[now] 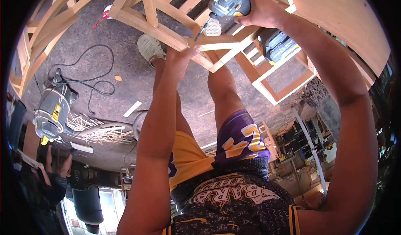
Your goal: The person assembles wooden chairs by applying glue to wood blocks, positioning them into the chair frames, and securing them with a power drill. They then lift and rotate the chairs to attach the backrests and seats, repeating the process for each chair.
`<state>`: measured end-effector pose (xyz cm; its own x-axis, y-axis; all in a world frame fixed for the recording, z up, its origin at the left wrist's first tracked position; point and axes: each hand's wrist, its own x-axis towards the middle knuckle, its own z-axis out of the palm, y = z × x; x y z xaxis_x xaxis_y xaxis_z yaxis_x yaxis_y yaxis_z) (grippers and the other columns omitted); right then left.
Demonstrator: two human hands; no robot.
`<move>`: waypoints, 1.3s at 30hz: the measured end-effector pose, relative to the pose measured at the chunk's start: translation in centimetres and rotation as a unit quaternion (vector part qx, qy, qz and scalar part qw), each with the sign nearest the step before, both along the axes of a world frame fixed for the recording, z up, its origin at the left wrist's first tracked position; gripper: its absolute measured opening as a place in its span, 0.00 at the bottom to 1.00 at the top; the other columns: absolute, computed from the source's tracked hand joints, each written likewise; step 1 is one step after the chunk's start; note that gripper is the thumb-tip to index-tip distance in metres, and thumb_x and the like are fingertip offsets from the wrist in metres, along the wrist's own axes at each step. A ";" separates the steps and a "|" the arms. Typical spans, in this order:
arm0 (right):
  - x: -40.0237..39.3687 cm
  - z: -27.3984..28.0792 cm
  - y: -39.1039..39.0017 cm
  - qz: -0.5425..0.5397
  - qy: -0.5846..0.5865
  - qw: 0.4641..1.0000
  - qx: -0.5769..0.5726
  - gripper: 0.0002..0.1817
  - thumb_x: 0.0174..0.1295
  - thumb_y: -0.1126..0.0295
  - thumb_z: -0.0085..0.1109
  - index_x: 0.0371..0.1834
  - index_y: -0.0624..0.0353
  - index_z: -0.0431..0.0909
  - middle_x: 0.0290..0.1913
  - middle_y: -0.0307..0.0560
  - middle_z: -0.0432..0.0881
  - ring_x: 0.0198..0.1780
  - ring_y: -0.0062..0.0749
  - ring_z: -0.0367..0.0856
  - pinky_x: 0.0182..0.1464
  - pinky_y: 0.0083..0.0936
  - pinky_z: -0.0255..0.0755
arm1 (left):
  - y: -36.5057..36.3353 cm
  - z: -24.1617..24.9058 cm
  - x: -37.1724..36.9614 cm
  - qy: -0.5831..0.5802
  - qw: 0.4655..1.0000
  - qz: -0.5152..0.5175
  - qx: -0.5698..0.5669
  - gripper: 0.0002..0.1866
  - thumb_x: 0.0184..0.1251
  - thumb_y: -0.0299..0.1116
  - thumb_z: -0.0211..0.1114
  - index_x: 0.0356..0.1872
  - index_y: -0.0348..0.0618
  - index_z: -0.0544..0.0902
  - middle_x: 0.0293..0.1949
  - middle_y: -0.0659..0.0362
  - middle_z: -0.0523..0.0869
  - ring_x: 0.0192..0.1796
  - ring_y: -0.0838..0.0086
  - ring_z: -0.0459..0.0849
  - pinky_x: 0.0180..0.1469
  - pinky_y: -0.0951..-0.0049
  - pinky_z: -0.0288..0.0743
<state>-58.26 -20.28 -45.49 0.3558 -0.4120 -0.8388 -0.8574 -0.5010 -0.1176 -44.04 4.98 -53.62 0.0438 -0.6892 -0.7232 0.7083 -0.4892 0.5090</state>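
My right hand (265, 11) is wrapped round the handle of a grey-blue cordless drill (229, 1), with its battery (277, 45) below the wrist. The long bit (203, 29) points down and left, its tip at or very near a joint of the wooden frame (146, 29). Close to that tip, my left hand (180, 59) closes round a rail of the frame, the fingers partly hidden behind the wood. The frame is of pale slats and stands tilted in front of my legs.
Another slatted frame (54, 30) stands at left, and a broad wooden panel (346, 17) at right. On the floor lie a red-and-white object (106, 14), a corded machine (52, 111) and a pile of thin sticks (98, 128). Another person (52, 180) is at lower left.
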 end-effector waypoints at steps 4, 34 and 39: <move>0.1 0.2 -0.1 -0.003 -0.022 1.000 0.002 0.37 0.43 0.47 0.70 0.50 0.66 0.76 0.43 0.60 0.84 0.47 0.48 0.84 0.55 0.33 0.75 | 0.3 -0.5 -0.2 0.002 1.000 0.009 0.008 0.23 0.59 0.27 0.70 0.53 0.32 0.73 0.45 0.56 0.81 0.48 0.75 0.78 0.55 0.71 0.71; -0.5 -1.1 -0.5 -0.016 -0.044 0.998 0.047 0.36 0.45 0.48 0.72 0.52 0.62 0.76 0.47 0.57 0.84 0.50 0.46 0.82 0.57 0.34 0.73 | 0.5 -0.4 0.0 0.005 0.999 -0.005 0.043 0.26 0.62 0.26 0.68 0.58 0.31 0.67 0.49 0.54 0.78 0.51 0.74 0.78 0.57 0.70 0.72; -1.2 -2.2 -0.5 -0.032 -0.078 0.993 0.077 0.38 0.45 0.47 0.73 0.53 0.64 0.75 0.46 0.57 0.84 0.48 0.46 0.83 0.55 0.34 0.73 | 0.7 -0.4 0.0 -0.028 0.998 -0.022 0.056 0.33 0.63 0.25 0.66 0.66 0.29 0.60 0.53 0.50 0.76 0.54 0.72 0.77 0.60 0.71 0.71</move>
